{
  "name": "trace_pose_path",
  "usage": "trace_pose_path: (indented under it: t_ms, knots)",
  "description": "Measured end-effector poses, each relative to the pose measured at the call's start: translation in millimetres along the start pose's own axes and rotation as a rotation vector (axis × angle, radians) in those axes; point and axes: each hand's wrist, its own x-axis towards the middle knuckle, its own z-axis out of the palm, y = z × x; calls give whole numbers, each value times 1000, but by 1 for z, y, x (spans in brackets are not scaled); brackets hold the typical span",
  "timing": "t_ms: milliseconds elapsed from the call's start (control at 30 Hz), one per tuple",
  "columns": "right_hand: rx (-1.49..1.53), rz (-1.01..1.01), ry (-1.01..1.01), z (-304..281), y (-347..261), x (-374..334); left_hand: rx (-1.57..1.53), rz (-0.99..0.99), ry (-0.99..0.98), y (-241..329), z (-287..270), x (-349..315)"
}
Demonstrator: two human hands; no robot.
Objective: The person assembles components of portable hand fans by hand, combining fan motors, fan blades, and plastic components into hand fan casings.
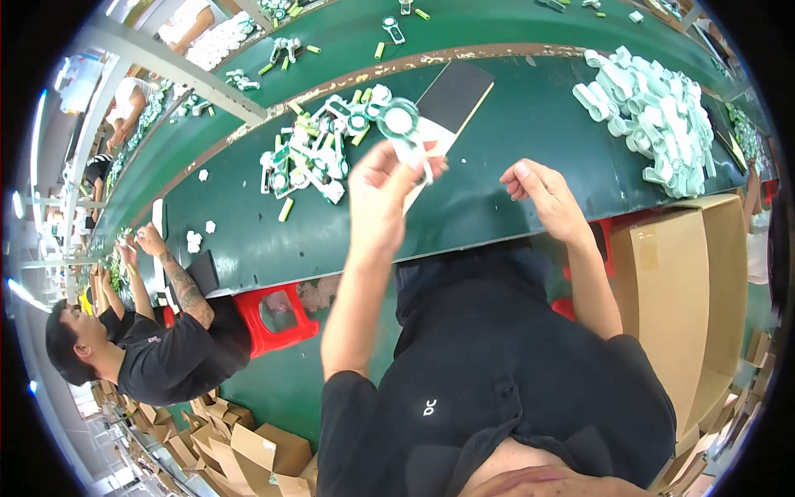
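My left hand is raised over the green workbench, its fingers closed on a pale plastic part with a round green-ringed head. Just beyond and left of that hand lies a heap of similar white-and-green parts, with light-green cylinders among them. To the right, my right hand hovers near the bench's front edge, thumb and fingers pressed together; whatever may be between them is too small to make out. A black flat pad with a pale yellow border lies behind the left hand and is partly covered by it.
A mound of pale mint plastic shells sits at the right of the bench. Below it stands an open cardboard box. Beyond the bench runs a green conveyor carrying scattered parts. A co-worker and a red stool are at left.
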Motion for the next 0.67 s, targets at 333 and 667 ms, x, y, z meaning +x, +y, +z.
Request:
trace_pose_path:
  t_ms: [333,667]
  knots:
    - [-246,125,10,-16,22,71,1680,-60,219,17,-132,370]
    - [-302,171,5,-13,11,136,1980,-10,299,-62,-165,490]
